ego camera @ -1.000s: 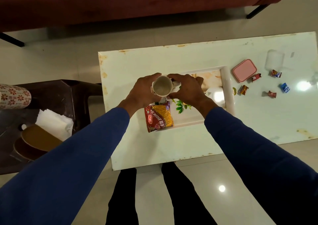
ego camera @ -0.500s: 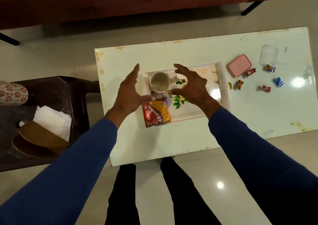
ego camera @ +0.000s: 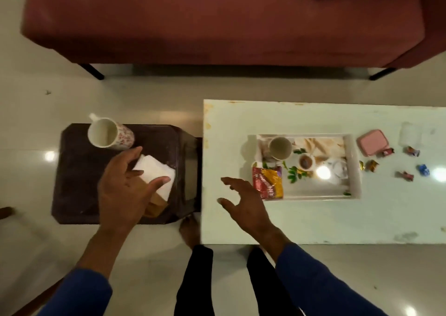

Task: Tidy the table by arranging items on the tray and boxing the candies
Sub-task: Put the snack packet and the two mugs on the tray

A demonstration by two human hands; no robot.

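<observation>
Left hand (ego camera: pixel 125 190) spread wide, empty, above white napkins (ego camera: pixel 156 174) on dark stool (ego camera: pixel 79 170). Right hand (ego camera: pixel 243 204) splayed, empty, over bench (ego camera: pixel 313 221); tray (ego camera: pixel 354 168) and candies (ego camera: pixel 405 175) to its right.

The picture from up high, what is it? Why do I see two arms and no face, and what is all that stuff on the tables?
The camera sits on a person's head and looks down, so you see their own arms in blue sleeves. The left hand reaches, fingers spread, over white napkins on a dark side table, where a flowered mug also stands. The right hand hangs open over the white table. Neither hand holds anything. On the white table is a tray with a cup, a small bowl and a snack packet. Beside the tray lie a pink lid, a clear box and loose wrapped candies, not boxed yet.
</observation>
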